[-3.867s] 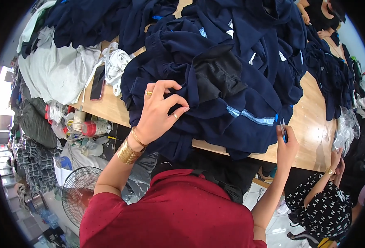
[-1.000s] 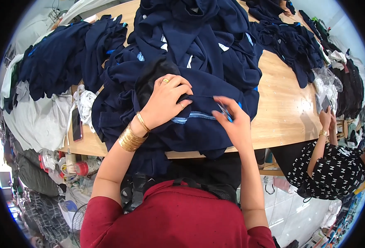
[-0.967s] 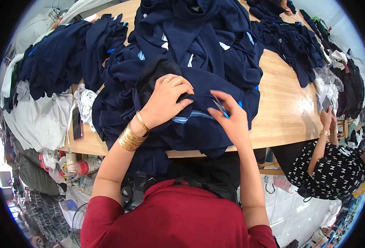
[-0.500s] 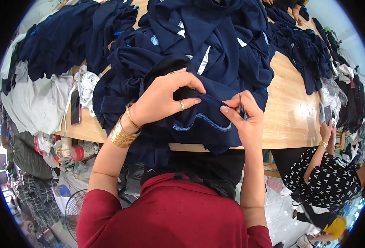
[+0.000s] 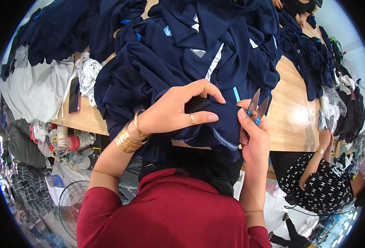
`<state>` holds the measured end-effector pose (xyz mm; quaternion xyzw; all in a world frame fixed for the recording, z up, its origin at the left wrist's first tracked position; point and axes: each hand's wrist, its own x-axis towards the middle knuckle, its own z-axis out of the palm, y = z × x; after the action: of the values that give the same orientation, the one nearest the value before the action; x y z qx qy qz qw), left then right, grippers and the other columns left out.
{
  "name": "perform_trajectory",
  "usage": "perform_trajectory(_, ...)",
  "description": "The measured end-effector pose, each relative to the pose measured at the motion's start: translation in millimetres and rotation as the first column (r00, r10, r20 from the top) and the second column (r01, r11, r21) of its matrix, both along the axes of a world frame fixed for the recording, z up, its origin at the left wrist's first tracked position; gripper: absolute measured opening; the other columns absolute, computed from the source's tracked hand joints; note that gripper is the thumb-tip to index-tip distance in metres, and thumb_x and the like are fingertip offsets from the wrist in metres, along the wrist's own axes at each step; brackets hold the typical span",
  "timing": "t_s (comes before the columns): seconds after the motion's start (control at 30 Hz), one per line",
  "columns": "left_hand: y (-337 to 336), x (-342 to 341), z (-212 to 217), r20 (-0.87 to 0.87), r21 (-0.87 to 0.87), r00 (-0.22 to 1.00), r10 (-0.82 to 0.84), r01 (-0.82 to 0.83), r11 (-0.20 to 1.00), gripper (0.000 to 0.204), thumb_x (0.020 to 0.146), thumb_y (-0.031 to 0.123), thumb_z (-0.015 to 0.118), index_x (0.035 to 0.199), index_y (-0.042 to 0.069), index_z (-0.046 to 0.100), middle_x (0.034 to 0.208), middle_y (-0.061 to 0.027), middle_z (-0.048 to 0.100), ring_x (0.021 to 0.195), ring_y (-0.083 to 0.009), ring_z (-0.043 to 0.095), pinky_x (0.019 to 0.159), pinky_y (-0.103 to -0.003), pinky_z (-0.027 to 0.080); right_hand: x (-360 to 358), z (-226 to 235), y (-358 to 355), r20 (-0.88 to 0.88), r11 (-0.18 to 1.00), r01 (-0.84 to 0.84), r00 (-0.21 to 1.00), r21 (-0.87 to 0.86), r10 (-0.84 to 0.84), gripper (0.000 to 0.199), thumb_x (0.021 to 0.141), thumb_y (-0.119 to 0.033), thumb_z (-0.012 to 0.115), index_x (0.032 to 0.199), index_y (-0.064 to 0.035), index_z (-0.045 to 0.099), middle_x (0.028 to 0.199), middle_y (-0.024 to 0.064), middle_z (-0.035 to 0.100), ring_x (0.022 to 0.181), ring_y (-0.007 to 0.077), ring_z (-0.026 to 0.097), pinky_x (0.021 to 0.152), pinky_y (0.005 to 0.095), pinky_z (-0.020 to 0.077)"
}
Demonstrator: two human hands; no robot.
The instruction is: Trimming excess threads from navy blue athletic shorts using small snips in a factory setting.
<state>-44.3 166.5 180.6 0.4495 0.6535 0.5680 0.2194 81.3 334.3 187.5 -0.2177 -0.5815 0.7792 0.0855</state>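
My left hand, with rings and gold bracelets, has its thumb and bent index finger on a dark navy garment, gripping a folded part. At the right end of that fold, my right hand grips the cloth edge with the thumb. The same hand holds small snips with blue parts, their two metal blades apart and pointing up, away from the cloth. Pale blue stitching runs along the garment's lower edge. Some of my fingers are hidden behind the fabric.
A heap of navy garments covers the wooden table ahead. A phone and white cloth lie at left. Below stands a fan. A person in a patterned top works at right, beside a clear plastic bag.
Both hands have shifted slightly right and down with the garment. The snips' blades now stick up from my right hand. The person at right no longer shows the phone.
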Motion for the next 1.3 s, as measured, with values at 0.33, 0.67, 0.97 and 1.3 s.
perform_trajectory(0.33, 2.1, 8.3, -6.0, 0.066, 0.043, 0.991, 0.114, -0.117, 0.992, 0.018, 0.073, 0.008, 0.075, 0.086, 0.002, 0.065, 0.079, -0.003, 0.059, 0.075, -0.01, 0.055, 0.069, -0.022, 0.043, 9.9, 1.3, -7.6, 0.056, 0.988, -0.017, 0.998, 0.152, 0.009, 0.01, 0.085, -0.012, 0.064, 0.092, -0.0055, 0.061, 0.07, -0.0064, 0.048, 0.054, -0.0006, 0.036, 0.046, 0.0171, 0.024)
perform_trajectory(0.67, 0.9, 8.5, 0.5, 0.035, -0.037, 0.995, 0.09, -0.089, 0.995, 0.018, 0.073, 0.014, 0.076, 0.085, 0.004, 0.067, 0.08, -0.0039, 0.062, 0.075, -0.0149, 0.058, 0.07, -0.026, 0.045, 19.2, -1.2, -4.7, -0.039, 0.945, -0.063, 0.996, 0.32, 0.08, 0.008, 0.083, -0.005, 0.064, 0.087, -0.0013, 0.058, 0.076, -0.0041, 0.053, 0.069, 0.0033, 0.045, 0.064, 0.0176, 0.036)
perform_trajectory(0.97, 4.5, 10.7, -0.3, 0.077, 0.021, 0.996, 0.049, -0.051, 0.998, 0.018, 0.066, 0.001, 0.076, 0.081, 0.003, 0.066, 0.073, -0.0009, 0.053, 0.069, -0.0099, 0.05, 0.064, -0.022, 0.039, 16.8, -5.3, -4.3, 0.006, 0.881, -0.044, 0.999, 0.472, 0.046, 0.013, 0.083, -0.008, 0.066, 0.092, -0.0018, 0.059, 0.078, -0.0025, 0.055, 0.068, 0.005, 0.047, 0.065, 0.0184, 0.0376)
perform_trajectory(1.3, 7.5, 11.5, -1.1, 0.057, 0.028, 0.994, 0.09, -0.091, 0.995, 0.019, 0.065, -0.001, 0.077, 0.08, 0.001, 0.066, 0.072, -0.0011, 0.053, 0.069, -0.0096, 0.05, 0.064, -0.022, 0.038, 24.1, 13.4, -1.5, -0.019, 0.225, -0.001, 0.996, 0.974, 0.085, 0.033, 0.074, -0.025, 0.074, 0.097, -0.0057, 0.061, 0.075, 0.0037, 0.057, 0.06, 0.0175, 0.052, 0.054, 0.0286, 0.0412)
